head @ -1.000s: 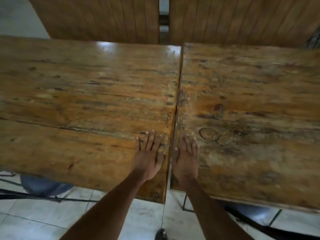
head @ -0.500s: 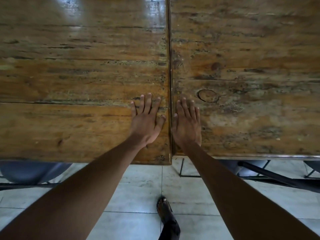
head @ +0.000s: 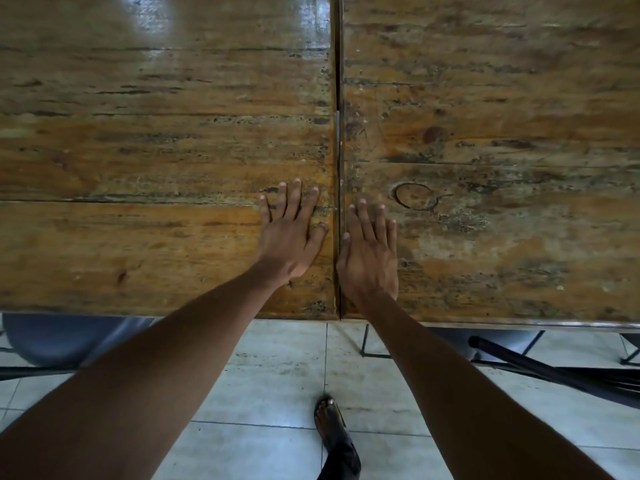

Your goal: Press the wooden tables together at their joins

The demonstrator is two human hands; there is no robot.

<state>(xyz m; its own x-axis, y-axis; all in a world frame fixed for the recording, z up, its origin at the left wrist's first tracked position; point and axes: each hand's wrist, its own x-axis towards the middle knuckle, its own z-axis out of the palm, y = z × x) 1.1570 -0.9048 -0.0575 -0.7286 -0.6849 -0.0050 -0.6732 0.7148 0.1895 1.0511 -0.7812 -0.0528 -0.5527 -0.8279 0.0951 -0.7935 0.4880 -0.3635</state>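
Two worn wooden tables stand side by side, the left table (head: 145,161) and the right table (head: 502,140). A thin dark join (head: 338,133) runs between them from the far side to the near edge. My left hand (head: 291,237) lies flat, palm down, on the left table just beside the join, fingers apart. My right hand (head: 370,254) lies flat on the right table, its thumb side touching the join. Neither hand holds anything. The near edges of the two tables line up almost evenly.
Pale floor tiles (head: 277,358) lie below the near edge. A grey-blue chair seat (head: 65,337) sits under the left table. Black metal chair legs (head: 554,372) reach out under the right table. My sandalled foot (head: 334,431) stands on the tiles below the join.
My view has tilted down and closer over the second. The near edges, offset a second ago, now line up, and the gap looks narrower. Both hands stay flat beside the join.
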